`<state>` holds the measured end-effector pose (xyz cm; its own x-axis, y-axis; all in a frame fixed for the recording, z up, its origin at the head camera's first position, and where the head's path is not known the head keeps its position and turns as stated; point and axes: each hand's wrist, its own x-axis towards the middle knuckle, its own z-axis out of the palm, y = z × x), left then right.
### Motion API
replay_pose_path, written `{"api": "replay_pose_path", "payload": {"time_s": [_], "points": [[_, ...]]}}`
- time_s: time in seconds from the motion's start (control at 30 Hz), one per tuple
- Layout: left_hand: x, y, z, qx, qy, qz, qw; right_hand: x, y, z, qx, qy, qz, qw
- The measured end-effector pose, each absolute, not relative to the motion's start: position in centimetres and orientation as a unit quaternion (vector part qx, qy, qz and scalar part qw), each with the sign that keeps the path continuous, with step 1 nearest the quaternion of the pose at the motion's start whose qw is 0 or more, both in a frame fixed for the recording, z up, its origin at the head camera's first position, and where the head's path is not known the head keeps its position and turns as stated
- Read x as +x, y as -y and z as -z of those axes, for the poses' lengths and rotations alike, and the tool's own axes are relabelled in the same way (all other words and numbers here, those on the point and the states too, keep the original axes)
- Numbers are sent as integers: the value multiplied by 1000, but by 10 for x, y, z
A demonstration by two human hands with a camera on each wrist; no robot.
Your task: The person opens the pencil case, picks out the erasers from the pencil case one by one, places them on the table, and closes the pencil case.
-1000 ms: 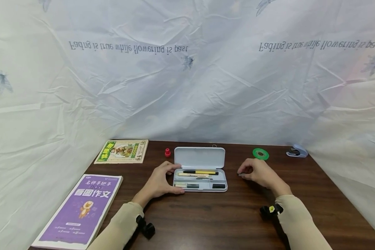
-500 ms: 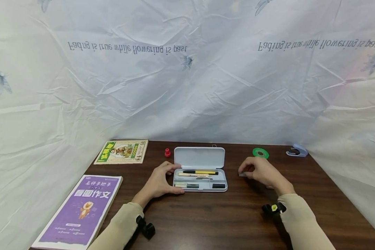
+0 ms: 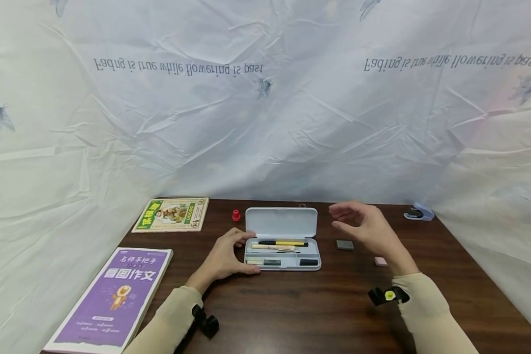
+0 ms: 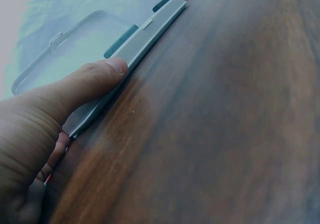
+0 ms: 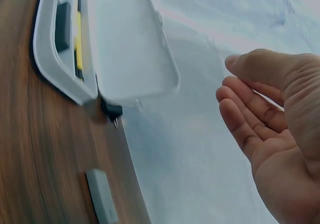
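An open white pencil case (image 3: 280, 223) stands on the table with its lid raised. Inside lie a yellow-and-black pen (image 3: 287, 243), a cream pen (image 3: 272, 248), a black block (image 3: 309, 262) and a green-and-white block (image 3: 270, 262). My left hand (image 3: 225, 255) grips the case's left end, thumb (image 4: 102, 76) on the front rim and fingers at the back near the hinge. My right hand (image 3: 365, 226) is raised at the case's right, holding nothing, its fingers loosely bent. Below it a small grey eraser-like block (image 3: 344, 245) lies on the table, also in the right wrist view.
A small pink block (image 3: 380, 261) lies beside my right wrist. A blue stapler (image 3: 419, 212) sits at the back right. Behind the case's left is a red cap-like piece (image 3: 236, 215). A purple book (image 3: 115, 297) and a green-and-cream booklet (image 3: 171, 215) lie at left.
My right hand has let go of the grey block, leaving it on the table, and has risen away from it. It now hides the green tape roll. My left hand stays put.
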<state>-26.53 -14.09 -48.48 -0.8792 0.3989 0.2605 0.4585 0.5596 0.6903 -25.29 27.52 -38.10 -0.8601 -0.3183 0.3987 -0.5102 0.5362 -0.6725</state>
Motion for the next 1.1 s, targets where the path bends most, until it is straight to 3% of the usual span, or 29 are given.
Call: {"api": "replay_pose_path", "payload": {"time_s": [0.17, 0.43, 0.6, 1.1], "points": [[-267, 142, 487, -245, 882, 400, 39, -250, -261, 385, 264, 856, -437, 80], [-268, 142, 488, -245, 882, 401, 41, -252, -240, 406, 330, 863, -380, -40], [-268, 142, 488, -246, 881, 402, 42, -253, -230, 417, 366, 868, -325, -84], [-268, 142, 488, -249, 881, 401, 42, -251, -229, 420, 367, 875, -312, -48]]}}
